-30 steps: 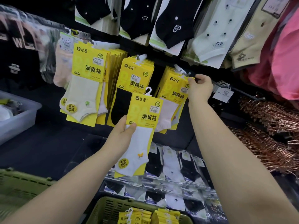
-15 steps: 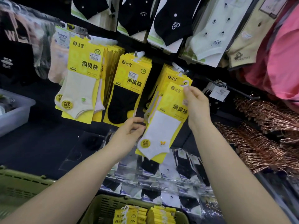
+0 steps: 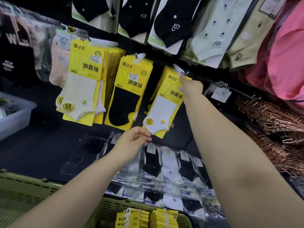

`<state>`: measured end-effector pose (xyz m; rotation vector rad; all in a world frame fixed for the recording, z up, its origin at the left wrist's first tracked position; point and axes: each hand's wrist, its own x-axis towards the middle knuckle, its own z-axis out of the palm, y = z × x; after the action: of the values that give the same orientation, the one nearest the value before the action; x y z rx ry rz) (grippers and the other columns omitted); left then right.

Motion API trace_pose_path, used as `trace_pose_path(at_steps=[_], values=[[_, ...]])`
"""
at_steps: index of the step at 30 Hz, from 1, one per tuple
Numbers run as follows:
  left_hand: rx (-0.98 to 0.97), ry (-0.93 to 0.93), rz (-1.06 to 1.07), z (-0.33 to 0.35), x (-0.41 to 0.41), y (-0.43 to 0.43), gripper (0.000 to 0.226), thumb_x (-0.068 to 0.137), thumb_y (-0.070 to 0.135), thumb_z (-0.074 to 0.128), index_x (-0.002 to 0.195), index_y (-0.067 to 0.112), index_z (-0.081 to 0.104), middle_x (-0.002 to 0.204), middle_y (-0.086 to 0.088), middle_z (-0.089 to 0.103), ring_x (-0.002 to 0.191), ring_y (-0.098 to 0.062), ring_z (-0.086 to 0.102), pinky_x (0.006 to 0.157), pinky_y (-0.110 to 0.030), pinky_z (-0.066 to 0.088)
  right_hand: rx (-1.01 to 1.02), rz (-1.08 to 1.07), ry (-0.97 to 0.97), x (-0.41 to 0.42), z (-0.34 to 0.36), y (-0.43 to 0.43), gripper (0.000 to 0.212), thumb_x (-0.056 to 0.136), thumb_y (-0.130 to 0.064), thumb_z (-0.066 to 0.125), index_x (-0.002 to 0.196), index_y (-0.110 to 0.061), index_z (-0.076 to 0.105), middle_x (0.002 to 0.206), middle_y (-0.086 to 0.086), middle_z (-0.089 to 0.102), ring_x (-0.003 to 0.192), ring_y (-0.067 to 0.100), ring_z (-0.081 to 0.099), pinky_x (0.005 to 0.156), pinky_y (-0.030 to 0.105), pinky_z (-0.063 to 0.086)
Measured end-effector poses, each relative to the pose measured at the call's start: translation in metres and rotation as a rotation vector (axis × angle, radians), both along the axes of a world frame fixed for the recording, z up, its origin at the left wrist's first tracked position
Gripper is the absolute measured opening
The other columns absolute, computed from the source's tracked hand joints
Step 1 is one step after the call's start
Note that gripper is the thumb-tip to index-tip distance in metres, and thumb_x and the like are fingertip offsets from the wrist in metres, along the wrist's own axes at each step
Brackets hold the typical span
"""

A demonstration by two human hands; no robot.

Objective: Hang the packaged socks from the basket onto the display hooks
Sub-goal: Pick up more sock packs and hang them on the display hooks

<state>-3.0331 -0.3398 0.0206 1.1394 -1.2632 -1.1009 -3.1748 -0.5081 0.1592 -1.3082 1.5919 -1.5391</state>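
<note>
A yellow sock pack with a white sock hangs tilted at the right display hook, in front of a stack of like packs. My right hand pinches the pack's top right corner just below the hook's tip. My left hand is at the pack's lower corner, fingers curled and pinching its edge. At the bottom edge of view the green basket holds several more yellow packs.
Two other hooks carry full yellow stacks: cream socks and black socks. An empty hook with a white tag juts out at right, above rose-gold hangers. Clear-wrapped socks lie below. A grey bin stands left.
The pack went from my left hand up to the right hook. My right hand took its top and lifted it to the hook's tip; my left hand slid down to its lower corner.
</note>
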Motion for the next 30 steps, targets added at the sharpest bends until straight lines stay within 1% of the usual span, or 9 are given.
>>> trace_pose_path(at_steps=[1,3,5,7,9,14,22,27,30], values=[[0.006,0.001,0.001,-0.001,0.0,0.001,0.022,0.095,-0.002,0.045,0.091,0.012,0.061,0.093,-0.004,0.07,0.083,-0.012,0.062,0.079,-0.013,0.048,0.029,0.002,-0.038,-0.002,-0.003,-0.003,0.051,0.082,-0.038,0.071,0.113,0.0,0.057,0.074,0.003,0.057,0.069,0.016,0.056,0.074,0.034,0.049],[0.019,-0.005,0.002,-0.003,0.0,0.0,0.022,0.096,-0.001,0.045,0.091,0.013,0.062,0.096,-0.006,0.071,0.085,-0.015,0.063,0.086,-0.023,0.048,0.072,-0.009,-0.082,-0.007,-0.013,-0.004,0.071,0.079,-0.04,0.074,0.129,0.001,0.045,0.105,0.01,0.061,0.096,0.024,0.059,0.085,0.036,0.048],[0.024,-0.006,0.0,-0.007,-0.001,0.0,0.021,0.095,-0.001,0.045,0.092,0.012,0.062,0.096,-0.006,0.071,0.084,-0.015,0.063,0.085,-0.023,0.048,0.095,0.008,-0.084,-0.013,-0.029,0.0,0.068,0.079,-0.039,0.075,0.127,0.001,0.047,0.118,0.01,0.058,0.1,0.025,0.059,0.082,0.034,0.048],[0.031,-0.014,-0.009,-0.012,-0.003,-0.001,0.02,0.095,-0.001,0.046,0.095,0.01,0.063,0.094,-0.005,0.071,0.081,-0.012,0.063,0.081,-0.019,0.049,0.132,0.025,-0.081,-0.019,-0.053,0.015,0.05,0.081,-0.035,0.073,0.114,-0.004,0.051,0.095,0.005,0.053,0.07,0.016,0.049,0.06,0.027,0.042],[0.053,-0.023,-0.023,-0.018,-0.009,-0.002,0.021,0.095,-0.001,0.045,0.094,0.01,0.063,0.091,-0.002,0.07,0.078,-0.01,0.063,0.081,-0.019,0.05,0.224,0.053,-0.085,-0.026,-0.089,0.036,0.032,0.085,-0.028,0.07,0.102,-0.012,0.048,0.078,-0.001,0.041,0.059,0.009,0.032,0.051,0.024,0.029],[0.154,-0.094,-0.096,-0.042,-0.023,0.002,0.022,0.095,0.001,0.047,0.09,0.016,0.062,0.089,0.003,0.07,0.081,-0.014,0.063,0.086,-0.032,0.05,0.506,0.168,-0.118,-0.048,-0.188,0.096,0.015,0.086,-0.015,0.068,0.083,-0.015,0.054,0.078,0.001,0.051,0.07,0.012,0.046,0.07,0.027,0.042],[0.342,-0.22,-0.207,-0.133,-0.021,0.045,0.019,0.095,0.0,0.049,0.087,0.013,0.061,0.09,-0.005,0.068,0.085,-0.021,0.063,0.086,-0.036,0.049,0.804,0.223,-0.127,-0.095,-0.305,0.183,0.02,0.087,-0.004,0.064,0.073,-0.015,0.054,0.067,0.005,0.044,0.057,0.015,0.035,0.056,0.025,0.029],[0.515,-0.291,-0.29,-0.203,-0.021,0.085,0.026,0.093,-0.007,0.046,0.081,0.012,0.057,0.082,-0.008,0.063,0.083,-0.025,0.056,0.077,-0.03,0.044,0.869,0.215,0.057,-0.111,-0.359,0.232,0.022,0.084,0.012,0.058,0.074,-0.007,0.053,0.068,0.003,0.05,0.06,0.011,0.045,0.047,0.013,0.037],[0.579,-0.366,-0.363,-0.232,-0.022,0.1,0.021,0.093,-0.002,0.051,0.084,0.016,0.059,0.089,-0.005,0.065,0.092,-0.024,0.06,0.082,-0.029,0.046,0.878,0.33,0.466,-0.111,-0.386,0.247,0.009,0.087,-0.001,0.055,0.093,-0.007,0.057,0.081,0.004,0.056,0.073,0.021,0.056,0.053,0.02,0.038]])
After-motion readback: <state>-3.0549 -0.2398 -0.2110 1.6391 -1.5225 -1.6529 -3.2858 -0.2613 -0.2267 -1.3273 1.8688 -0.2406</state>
